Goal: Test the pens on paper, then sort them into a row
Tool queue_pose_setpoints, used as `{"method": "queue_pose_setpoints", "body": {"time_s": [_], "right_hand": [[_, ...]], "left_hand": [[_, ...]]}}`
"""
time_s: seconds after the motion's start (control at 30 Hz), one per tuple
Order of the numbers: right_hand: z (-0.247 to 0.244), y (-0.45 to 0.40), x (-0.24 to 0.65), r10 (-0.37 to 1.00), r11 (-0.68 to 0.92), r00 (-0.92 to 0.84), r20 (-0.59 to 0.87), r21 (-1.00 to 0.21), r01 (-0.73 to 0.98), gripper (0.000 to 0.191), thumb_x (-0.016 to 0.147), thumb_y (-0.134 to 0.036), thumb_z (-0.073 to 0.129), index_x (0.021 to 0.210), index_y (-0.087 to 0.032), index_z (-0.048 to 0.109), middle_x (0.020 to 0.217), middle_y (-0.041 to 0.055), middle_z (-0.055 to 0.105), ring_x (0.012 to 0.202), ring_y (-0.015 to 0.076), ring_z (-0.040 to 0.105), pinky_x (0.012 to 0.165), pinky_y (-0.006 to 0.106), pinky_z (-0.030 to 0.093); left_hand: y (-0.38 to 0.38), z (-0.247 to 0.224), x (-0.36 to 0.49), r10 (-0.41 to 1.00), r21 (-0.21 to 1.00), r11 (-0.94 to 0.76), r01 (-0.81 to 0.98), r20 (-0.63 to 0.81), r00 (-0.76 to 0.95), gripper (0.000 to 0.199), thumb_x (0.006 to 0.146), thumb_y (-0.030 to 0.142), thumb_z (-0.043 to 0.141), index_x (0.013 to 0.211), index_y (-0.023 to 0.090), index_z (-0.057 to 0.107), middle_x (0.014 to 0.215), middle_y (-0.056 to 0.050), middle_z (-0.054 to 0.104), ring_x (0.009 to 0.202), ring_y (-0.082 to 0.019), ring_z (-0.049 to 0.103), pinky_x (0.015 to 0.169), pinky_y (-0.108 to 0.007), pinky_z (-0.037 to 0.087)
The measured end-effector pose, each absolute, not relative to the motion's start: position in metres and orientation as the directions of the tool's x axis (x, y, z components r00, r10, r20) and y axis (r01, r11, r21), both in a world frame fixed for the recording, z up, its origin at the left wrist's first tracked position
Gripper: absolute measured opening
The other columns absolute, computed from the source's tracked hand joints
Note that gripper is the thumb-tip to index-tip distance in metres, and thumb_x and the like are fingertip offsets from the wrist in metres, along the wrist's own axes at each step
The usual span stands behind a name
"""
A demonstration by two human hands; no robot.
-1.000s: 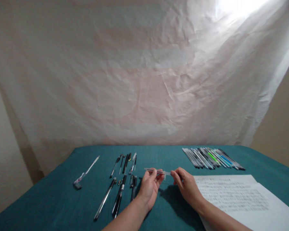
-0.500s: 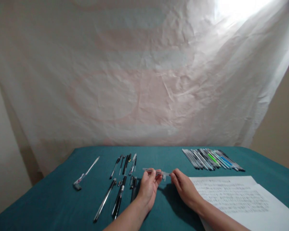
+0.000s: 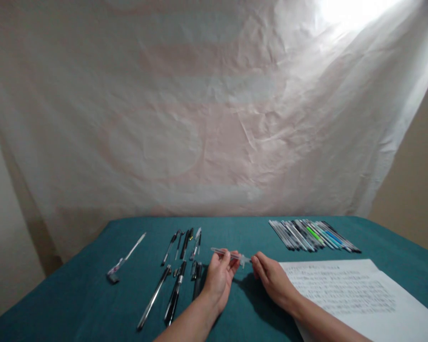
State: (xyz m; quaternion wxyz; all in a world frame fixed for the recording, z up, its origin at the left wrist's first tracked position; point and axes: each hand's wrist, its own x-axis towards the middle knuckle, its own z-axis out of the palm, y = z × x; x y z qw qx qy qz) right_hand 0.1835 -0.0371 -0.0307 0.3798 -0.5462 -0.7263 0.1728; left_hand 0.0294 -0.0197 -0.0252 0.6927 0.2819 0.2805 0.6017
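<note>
A thin, see-through pen (image 3: 244, 260) is held sideways over the table between my two hands. My left hand (image 3: 219, 280) is closed on its barrel, thumb on top, and the barrel's left end sticks out past the fingers. My right hand (image 3: 271, 279) pinches the pen's right end, hiding that tip. Beside my left wrist lie black pens and loose pen parts (image 3: 177, 289) in two rough rows, some partly covered by my forearm.
At the far right lies a row of several pens (image 3: 306, 236), one bright green and one blue. Written paper sheets (image 3: 345, 289) lie under and beside my right forearm. A white stick-like item with a grey end (image 3: 124, 261) is at the left. A pale sheet (image 3: 199, 118) hangs behind the teal-covered table (image 3: 74, 299).
Both hands keep almost the same place and grip. The pen's clip piece near my right fingers looks slightly turned. The whole view has shifted a little.
</note>
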Motion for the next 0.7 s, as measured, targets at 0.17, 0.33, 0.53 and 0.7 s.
{"method": "queue_pose_setpoints", "body": {"time_s": [0.17,0.33,0.53,0.7], "right_hand": [[-0.0244,-0.0425,0.1828,0.922,0.362,-0.122,0.368,-0.706,0.609,0.029,0.087,-0.039,0.029,0.077,-0.02,0.049,0.063,-0.0008,0.055,0.058,0.0129,0.052,0.058,0.022,0.037],[-0.0264,-0.0423,0.1828,0.899,0.394,-0.113,0.423,-0.668,0.631,0.025,0.087,-0.038,0.032,0.076,-0.02,0.047,0.065,-0.0001,0.054,0.057,0.0128,0.05,0.056,0.022,0.036],[-0.0262,-0.0396,0.1847,0.913,0.366,-0.107,0.395,-0.673,0.642,0.034,0.088,-0.038,0.028,0.067,-0.02,0.047,0.057,-0.0012,0.052,0.055,0.0124,0.05,0.056,0.022,0.036],[-0.0271,-0.042,0.1841,0.901,0.383,-0.104,0.421,-0.659,0.647,0.022,0.087,-0.038,0.033,0.081,-0.021,0.045,0.066,-0.0008,0.054,0.058,0.0131,0.05,0.056,0.022,0.035]], "left_hand": [[-0.0181,-0.0224,0.0275,0.993,0.717,0.121,-0.686,-0.084,0.088,0.008,0.079,0.014,0.053,0.081,0.016,0.045,0.083,-0.007,0.062,0.078,-0.013,0.061,0.078,-0.027,0.047],[-0.0203,-0.0229,0.0283,0.992,0.723,0.121,-0.68,-0.055,0.118,0.008,0.079,0.017,0.053,0.082,0.016,0.046,0.084,-0.007,0.062,0.081,-0.013,0.06,0.079,-0.028,0.046],[-0.0195,-0.023,0.0294,0.992,0.724,0.12,-0.679,-0.062,0.108,0.008,0.078,0.015,0.054,0.082,0.015,0.047,0.083,-0.007,0.062,0.078,-0.012,0.06,0.078,-0.027,0.047],[-0.019,-0.0223,0.0301,0.992,0.722,0.124,-0.681,-0.078,0.098,0.009,0.078,0.013,0.054,0.082,0.015,0.046,0.083,-0.007,0.062,0.079,-0.013,0.061,0.077,-0.026,0.047]]}}
